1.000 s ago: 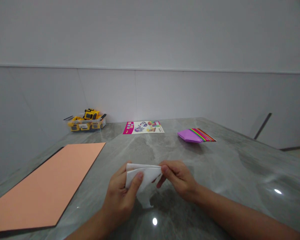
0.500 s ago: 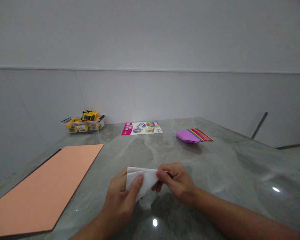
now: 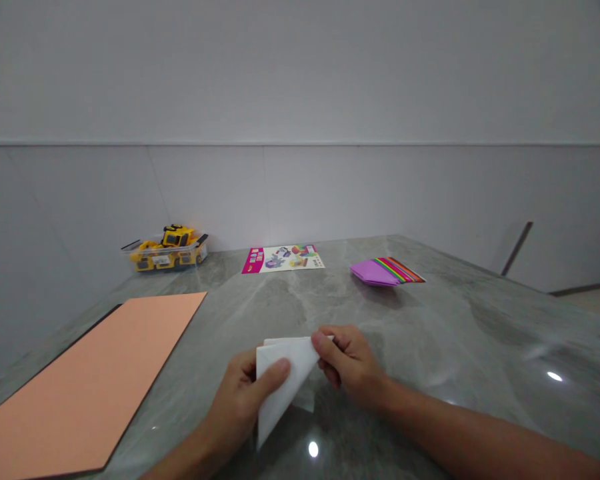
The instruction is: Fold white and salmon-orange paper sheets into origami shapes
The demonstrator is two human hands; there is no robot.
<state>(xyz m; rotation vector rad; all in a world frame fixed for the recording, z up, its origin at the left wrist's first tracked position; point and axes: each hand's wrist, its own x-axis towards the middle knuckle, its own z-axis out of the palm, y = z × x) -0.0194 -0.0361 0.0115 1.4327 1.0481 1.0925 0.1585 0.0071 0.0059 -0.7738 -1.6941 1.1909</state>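
Observation:
A folded sheet of white paper is held up between my two hands, above the grey marbled table. My left hand grips its left side, thumb flat across the front and fingers behind. At the upper right corner, my right hand pinches the paper between thumb and fingers. The paper has a pointed lower end on the left and a layered top edge. Part of another layer shows below it. What lies behind the paper is hidden.
An orange board lies at the left. Farther back stand a clear plastic box with yellow toy vehicles, a printed booklet and a fan of coloured paper. A white wall rises behind the table.
The white paper has turned so a long pointed part now hangs down on the left, and more of its face shows. Both hands keep their hold on it.

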